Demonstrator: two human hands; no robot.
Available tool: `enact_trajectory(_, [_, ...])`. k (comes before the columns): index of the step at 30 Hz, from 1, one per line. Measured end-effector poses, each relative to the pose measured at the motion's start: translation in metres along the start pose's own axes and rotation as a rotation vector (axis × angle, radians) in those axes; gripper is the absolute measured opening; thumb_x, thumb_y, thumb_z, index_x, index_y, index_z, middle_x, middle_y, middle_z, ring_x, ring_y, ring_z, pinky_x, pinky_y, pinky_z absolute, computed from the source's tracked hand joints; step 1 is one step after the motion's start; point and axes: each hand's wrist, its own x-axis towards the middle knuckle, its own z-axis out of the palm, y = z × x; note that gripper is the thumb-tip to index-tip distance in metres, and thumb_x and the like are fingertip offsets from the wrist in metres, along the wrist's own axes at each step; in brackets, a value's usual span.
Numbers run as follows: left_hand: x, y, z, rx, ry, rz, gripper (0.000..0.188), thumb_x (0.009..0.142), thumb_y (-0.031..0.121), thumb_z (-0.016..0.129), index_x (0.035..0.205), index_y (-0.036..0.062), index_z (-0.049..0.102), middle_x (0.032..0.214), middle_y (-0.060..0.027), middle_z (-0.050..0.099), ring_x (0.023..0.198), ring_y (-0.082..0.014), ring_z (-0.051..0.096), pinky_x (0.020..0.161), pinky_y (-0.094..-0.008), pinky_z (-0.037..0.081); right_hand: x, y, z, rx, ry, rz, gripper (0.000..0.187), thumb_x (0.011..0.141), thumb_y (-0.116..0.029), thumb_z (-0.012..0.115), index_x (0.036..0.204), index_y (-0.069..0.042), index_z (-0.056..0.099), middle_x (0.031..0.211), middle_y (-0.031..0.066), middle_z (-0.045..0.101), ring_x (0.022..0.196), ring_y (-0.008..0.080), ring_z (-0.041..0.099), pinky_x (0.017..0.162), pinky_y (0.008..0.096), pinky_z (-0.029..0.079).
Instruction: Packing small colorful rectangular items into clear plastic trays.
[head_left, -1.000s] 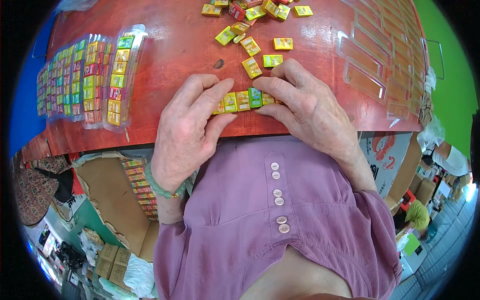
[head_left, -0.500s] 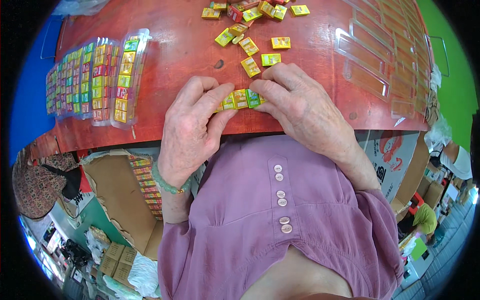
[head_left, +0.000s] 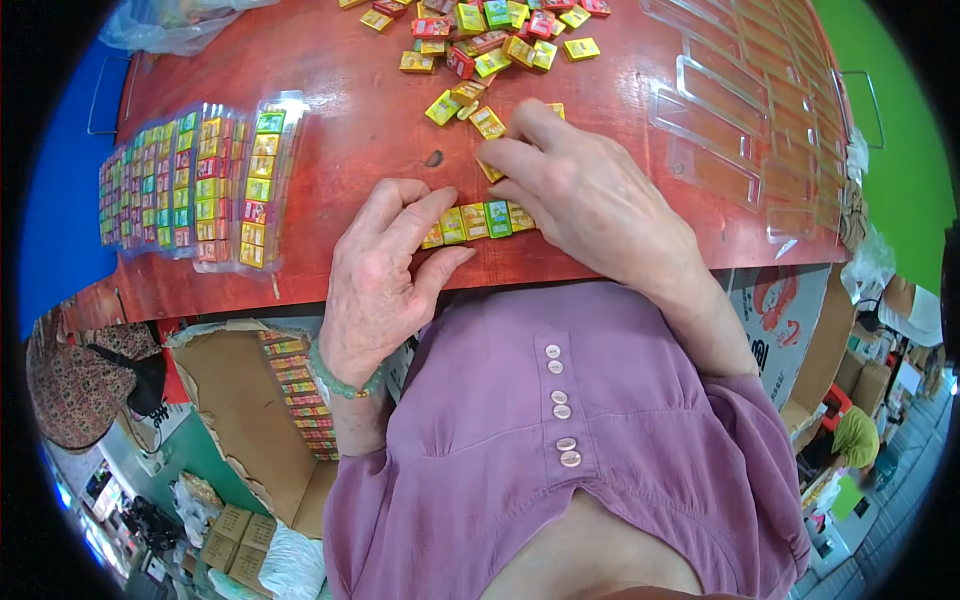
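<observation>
Row of small coloured packets (head_left: pixel 478 221) between both hands, left hand (head_left: pixel 385 275) grip pinching its left end, right hand (head_left: pixel 580 195) fingers pressed on its right end

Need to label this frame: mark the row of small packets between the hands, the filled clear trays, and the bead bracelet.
row of small packets (head_left: pixel 478 221), head view, on the green packet mid-row.
filled clear trays (head_left: pixel 255 180), head view, on the rightmost tray's middle.
bead bracelet (head_left: pixel 335 385), head view, on the beads at the left wrist.

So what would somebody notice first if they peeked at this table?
Probably the two hands at the table's near edge: the left hand and right hand pinch a short row of little colourful packets. A loose heap of packets lies at the far side, and filled clear trays sit on the left.
</observation>
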Motion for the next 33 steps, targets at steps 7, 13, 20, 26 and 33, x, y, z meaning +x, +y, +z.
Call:
enact_trajectory(7, [0.001,-0.002,0.003,0.041,0.04,0.054,0.045,0.077,0.005,0.082,0.119,-0.0025,0.067,0.107,-0.016,0.06,0.091,-0.0337,0.065,0.077,-0.041,0.055,0.005,0.0,-0.005,0.016,0.04,-0.021,0.018,0.091,-0.007,0.07,0.109,-0.001,0.069,0.099,0.0143,0.06,0.086,0.0338,0.066,0.073,0.0422,0.054])
enact_trajectory(13, [0.0,0.0,0.004,0.062,0.052,0.072,0.043,0.078,0.007,0.082,0.117,-0.0026,0.069,0.105,-0.015,0.06,0.09,-0.0321,0.065,0.076,-0.0411,0.055,-0.026,0.014,-0.027,0.128,0.116,-0.041,0.023,0.093,-0.006,0.068,0.115,-0.001,0.071,0.092,0.0122,0.066,0.084,0.0267,0.067,0.074,0.0365,0.052])
enact_trajectory(20, [0.002,0.003,0.008,0.103,0.047,0.053,0.046,0.077,0.01,0.085,0.121,0.0023,0.072,0.101,-0.0116,0.057,0.083,-0.0252,0.063,0.072,-0.0378,0.054,-0.036,0.014,-0.027,0.244,-0.044,0.218,0.018,0.092,-0.006,0.069,0.108,0.0,0.068,0.089,0.0119,0.066,0.088,0.0303,0.069,0.078,0.0369,0.054])
enact_trajectory(26, [0.003,0.007,0.013,0.15,0.022,0.035,0.048,0.076,0.013,0.086,0.122,0.0062,0.073,0.1,-0.0101,0.056,0.082,-0.0243,0.06,0.071,-0.0376,0.053,-0.043,0.002,-0.018,0.167,0.007,0.146,0.032,0.086,-0.011,0.077,0.115,-0.001,0.066,0.115,0.015,0.062,0.099,0.0342,0.068,0.084,0.0404,0.056])
enact_trajectory(33, [0.004,0.01,0.022,0.307,0.065,0.126,0.045,0.076,0.01,0.085,0.12,0.0071,0.075,0.097,-0.0092,0.055,0.085,-0.0254,0.058,0.07,-0.0375,0.05,-0.044,0.003,0.009,0.096,0.077,0.065,0.03,0.087,-0.016,0.074,0.112,-0.003,0.064,0.109,0.0157,0.056,0.096,0.0354,0.066,0.08,0.0446,0.057])
